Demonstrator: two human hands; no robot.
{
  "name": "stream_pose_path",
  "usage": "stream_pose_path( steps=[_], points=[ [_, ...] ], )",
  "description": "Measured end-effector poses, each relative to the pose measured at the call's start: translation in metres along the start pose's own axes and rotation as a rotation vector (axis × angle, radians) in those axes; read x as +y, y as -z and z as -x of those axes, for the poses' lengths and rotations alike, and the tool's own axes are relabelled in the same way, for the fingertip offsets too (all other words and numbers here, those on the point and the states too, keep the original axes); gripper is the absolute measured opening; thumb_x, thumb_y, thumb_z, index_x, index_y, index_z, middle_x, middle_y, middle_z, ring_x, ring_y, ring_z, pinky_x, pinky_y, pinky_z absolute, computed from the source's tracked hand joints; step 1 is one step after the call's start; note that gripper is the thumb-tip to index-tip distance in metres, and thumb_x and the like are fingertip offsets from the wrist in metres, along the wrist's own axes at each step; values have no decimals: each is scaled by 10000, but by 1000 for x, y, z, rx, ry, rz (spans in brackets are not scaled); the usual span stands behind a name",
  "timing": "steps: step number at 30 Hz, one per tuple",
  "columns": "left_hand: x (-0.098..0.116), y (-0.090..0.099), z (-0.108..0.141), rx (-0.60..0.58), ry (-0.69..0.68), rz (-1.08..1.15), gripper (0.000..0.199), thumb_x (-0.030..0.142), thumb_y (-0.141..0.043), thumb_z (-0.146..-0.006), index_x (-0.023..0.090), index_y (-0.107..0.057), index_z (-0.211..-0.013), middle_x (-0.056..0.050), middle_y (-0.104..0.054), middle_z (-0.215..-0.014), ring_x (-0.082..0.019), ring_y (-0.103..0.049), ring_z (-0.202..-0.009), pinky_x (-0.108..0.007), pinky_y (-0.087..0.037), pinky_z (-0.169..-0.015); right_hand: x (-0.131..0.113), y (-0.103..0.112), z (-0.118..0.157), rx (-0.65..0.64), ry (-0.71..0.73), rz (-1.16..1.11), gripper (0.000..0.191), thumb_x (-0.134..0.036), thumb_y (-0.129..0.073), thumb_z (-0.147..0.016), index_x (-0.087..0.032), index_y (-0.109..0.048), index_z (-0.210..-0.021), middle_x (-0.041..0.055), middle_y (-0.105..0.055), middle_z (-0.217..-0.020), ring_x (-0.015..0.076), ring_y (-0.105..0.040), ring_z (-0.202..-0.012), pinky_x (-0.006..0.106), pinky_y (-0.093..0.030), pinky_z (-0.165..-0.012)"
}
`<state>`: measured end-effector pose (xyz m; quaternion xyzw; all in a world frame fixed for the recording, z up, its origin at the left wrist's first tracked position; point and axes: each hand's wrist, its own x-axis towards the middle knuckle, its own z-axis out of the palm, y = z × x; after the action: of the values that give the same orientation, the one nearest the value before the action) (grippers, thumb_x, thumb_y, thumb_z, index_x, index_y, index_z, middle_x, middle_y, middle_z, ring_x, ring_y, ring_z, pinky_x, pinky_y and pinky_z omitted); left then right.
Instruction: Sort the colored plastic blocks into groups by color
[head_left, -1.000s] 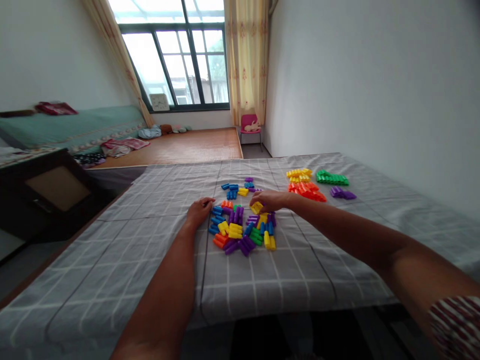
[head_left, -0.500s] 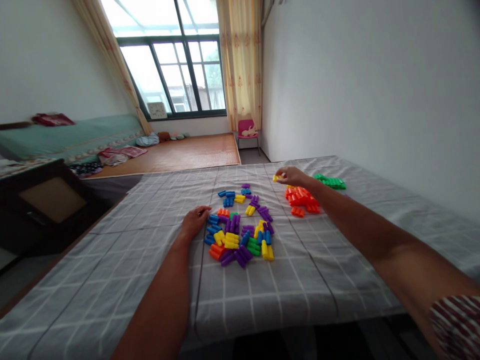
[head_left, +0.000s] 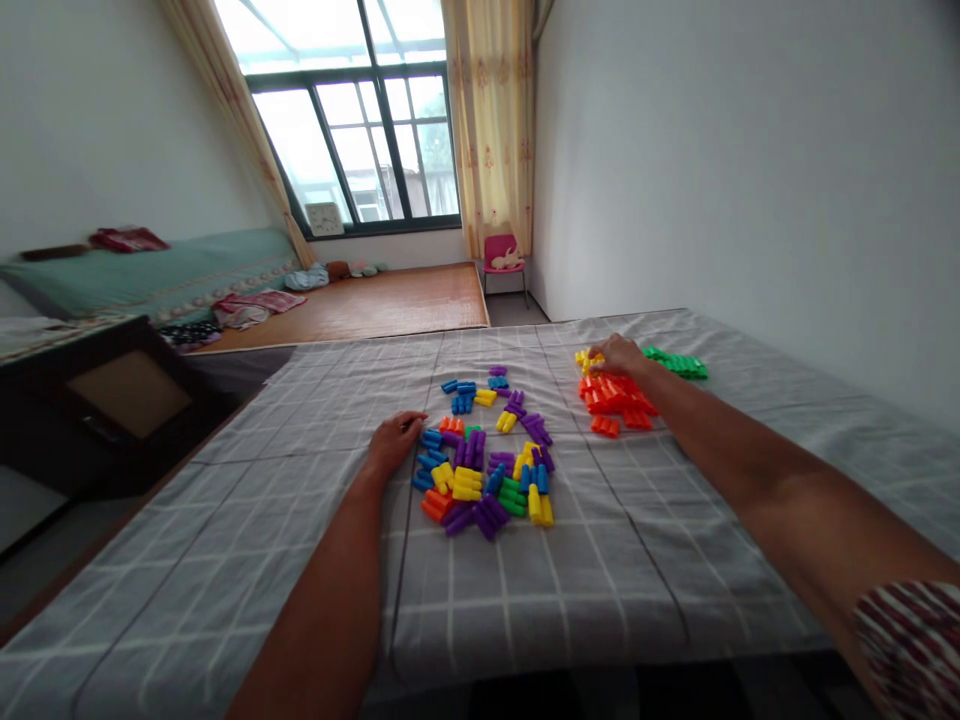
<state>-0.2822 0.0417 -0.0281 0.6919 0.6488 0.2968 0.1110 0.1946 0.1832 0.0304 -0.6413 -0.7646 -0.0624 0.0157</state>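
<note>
Right hand [head_left: 619, 354] at yellow blocks [head_left: 586, 363] | left hand [head_left: 394, 440] on grey checked cloth [head_left: 300, 425] | both grips unclear | window [head_left: 358, 150] beyond bed [head_left: 397, 297]

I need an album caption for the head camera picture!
Right hand at the yellow pieces, left hand beside the mixed-colour pile.

Place: home | window [head_left: 352, 160]: patterned curtains [head_left: 491, 130] at both sides | clock [head_left: 325, 218]: window's lower left corner | bed platform [head_left: 397, 297]: before window | pink chair [head_left: 497, 244]: right of window, low, bearing seemingly a plush toy [head_left: 508, 260]
</note>
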Motion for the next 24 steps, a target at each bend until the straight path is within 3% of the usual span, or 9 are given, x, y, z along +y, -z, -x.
stream_pose_path(
  steps=[4, 6, 9, 13, 19, 24],
  points=[
    [2, -1, 0, 3, 2, -15, 334, 331, -473, -871, 209, -726, -1051, -46, -732, -1094, -209, -662, -1029, -294, -495, -896, -41, 14, 5, 117, 211, -149, 265, -354, -618, -855, -202, -721, -1046, 73, -724, -1044, 225, -615, -1010, 303, -460, -850],
    [3, -1, 0, 6, 7, -29, 331, 322, -474, -872, 203, -727, -1051, -52, -732, -1091, -213, -661, -1029, -298, -496, -895, -78, 18, 11, 126, 397, -233, 231, -313, -598, -877, -195, -718, -1036, 64, -730, -1019, 191, -639, -940, 279, -462, -844],
    [5, -1, 1, 8, 8, -33, 324, 308, -477, -874, 200, -729, -1046, -55, -732, -1089, -208, -661, -1026, -292, -495, -898, -139, 16, 19, 111, 621, -274, 250, -234, -575, -887, -198, -704, -1098, 70, -725, -1058, 201, -629, -1000, 289, -460, -876],
    [6, 0, 2, 6, -5, 2, 312, 293, -481, -873, 209, -733, -1036, -45, -737, -1080, -196, -664, -1018, -279, -494, -900, -195, 2, 15, 96, 693, -235, 433, -63, -604, -788, -211, -668, -1191, 79, -695, -1171, 220, -596, -1112, 285, -454, -916],
    [8, 1, 4, 2, 4, 1, 308, 288, -488, -872, 213, -735, -1041, -46, -735, -1085, -203, -660, -1034, -288, -495, -910, -211, -14, 0, 0, 652, -262, 364, -85, -620, -768, -187, -700, -1108, 46, -721, -1095, 203, -659, -950, 243, -476, -818],
    [9, 2, 4, -4, 2, -3, 310, 287, -483, -872, 207, -729, -1042, -47, -732, -1090, -198, -660, -1015, -287, -496, -904, -204, -2, 2, -29, 663, -252, 334, -171, -685, -761, -177, -698, -1094, 68, -720, -1057, 200, -659, -926, 240, -467, -770]
  ],
)
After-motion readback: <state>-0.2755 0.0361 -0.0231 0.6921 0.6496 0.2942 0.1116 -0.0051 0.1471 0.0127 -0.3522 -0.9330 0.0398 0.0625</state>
